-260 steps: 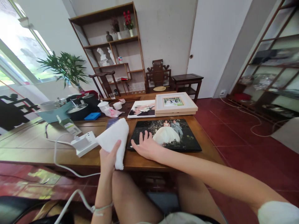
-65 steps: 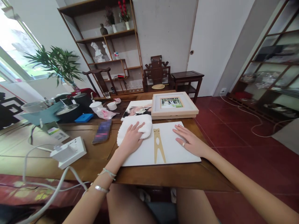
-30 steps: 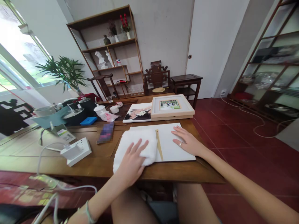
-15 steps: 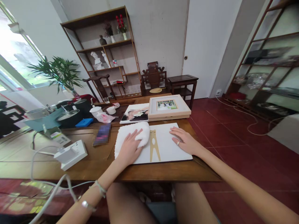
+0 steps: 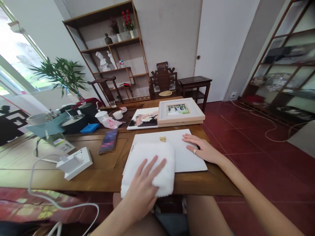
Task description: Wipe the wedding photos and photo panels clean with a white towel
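Observation:
My left hand (image 5: 145, 183) lies with spread fingers on a fluffy white cloth (image 5: 150, 152). The cloth covers the left part of a white flat board (image 5: 189, 160) and hangs over the table's near edge. A small gold-coloured fitting (image 5: 162, 139) shows on the board just beyond the cloth; its two long legs are hidden under the cloth. My right hand (image 5: 203, 149), with a ring on one finger, rests flat on the board's right side, its fingers stretched out.
Behind the board lie a framed picture (image 5: 180, 113) and a photo panel (image 5: 144, 118). To the left are a white power strip (image 5: 77, 164) with cables, a blurred purple item (image 5: 108, 141), a blue box (image 5: 90, 128) and a white teapot (image 5: 102, 115). The wooden table (image 5: 197, 183) ends near my legs.
My left hand has slid the cloth toward me and slightly right, so it now covers the fitting's legs and uncovers the board's far left corner. My right hand stays on the board.

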Demonstrator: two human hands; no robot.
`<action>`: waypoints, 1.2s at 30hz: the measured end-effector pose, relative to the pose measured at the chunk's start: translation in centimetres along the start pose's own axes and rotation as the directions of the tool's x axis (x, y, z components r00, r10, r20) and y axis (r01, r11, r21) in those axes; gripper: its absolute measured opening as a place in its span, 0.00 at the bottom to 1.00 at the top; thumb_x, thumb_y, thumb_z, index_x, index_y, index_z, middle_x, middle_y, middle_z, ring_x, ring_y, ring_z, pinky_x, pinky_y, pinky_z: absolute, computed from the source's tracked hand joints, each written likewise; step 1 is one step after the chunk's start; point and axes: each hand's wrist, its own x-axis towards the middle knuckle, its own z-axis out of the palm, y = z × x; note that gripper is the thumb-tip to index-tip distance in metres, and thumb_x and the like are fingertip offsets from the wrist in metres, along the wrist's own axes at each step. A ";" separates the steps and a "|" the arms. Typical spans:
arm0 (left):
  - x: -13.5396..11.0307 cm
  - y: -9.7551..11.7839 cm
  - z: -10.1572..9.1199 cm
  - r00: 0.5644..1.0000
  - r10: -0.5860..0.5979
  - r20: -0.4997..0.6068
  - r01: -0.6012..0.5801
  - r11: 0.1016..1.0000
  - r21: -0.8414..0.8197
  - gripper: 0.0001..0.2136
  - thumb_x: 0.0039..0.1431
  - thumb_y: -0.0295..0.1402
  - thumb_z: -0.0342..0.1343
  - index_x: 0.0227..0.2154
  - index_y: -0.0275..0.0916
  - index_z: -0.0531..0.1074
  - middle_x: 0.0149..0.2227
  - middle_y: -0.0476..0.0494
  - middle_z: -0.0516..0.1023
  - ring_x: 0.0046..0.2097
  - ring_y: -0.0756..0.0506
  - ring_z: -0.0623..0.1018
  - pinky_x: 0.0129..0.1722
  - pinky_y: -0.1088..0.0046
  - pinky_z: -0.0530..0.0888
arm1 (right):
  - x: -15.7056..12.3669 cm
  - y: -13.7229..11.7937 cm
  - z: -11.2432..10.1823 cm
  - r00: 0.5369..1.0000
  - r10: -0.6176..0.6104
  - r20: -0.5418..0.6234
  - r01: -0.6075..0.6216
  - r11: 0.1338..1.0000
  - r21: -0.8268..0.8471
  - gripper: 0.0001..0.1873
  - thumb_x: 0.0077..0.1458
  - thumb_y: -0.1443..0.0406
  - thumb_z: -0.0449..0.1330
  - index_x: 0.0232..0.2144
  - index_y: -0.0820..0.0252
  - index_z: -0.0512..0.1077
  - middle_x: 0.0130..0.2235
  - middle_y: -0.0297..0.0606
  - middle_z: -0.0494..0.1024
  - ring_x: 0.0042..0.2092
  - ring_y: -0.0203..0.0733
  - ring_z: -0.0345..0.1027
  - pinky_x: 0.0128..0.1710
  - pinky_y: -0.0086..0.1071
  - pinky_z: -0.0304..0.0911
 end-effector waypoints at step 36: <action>9.0 -2.8 0.4 0.969 -0.195 0.154 0.205 0.977 -0.050 0.13 0.57 0.28 0.51 0.44 0.41 0.74 0.64 0.47 0.54 0.65 0.38 0.51 0.61 0.50 0.55 | 0.1 -0.8 0.0 1.000 -0.008 -0.010 0.007 0.998 -0.063 0.19 0.57 0.62 0.53 0.51 0.56 0.70 0.59 0.42 0.66 0.62 0.48 0.54 0.61 0.50 0.51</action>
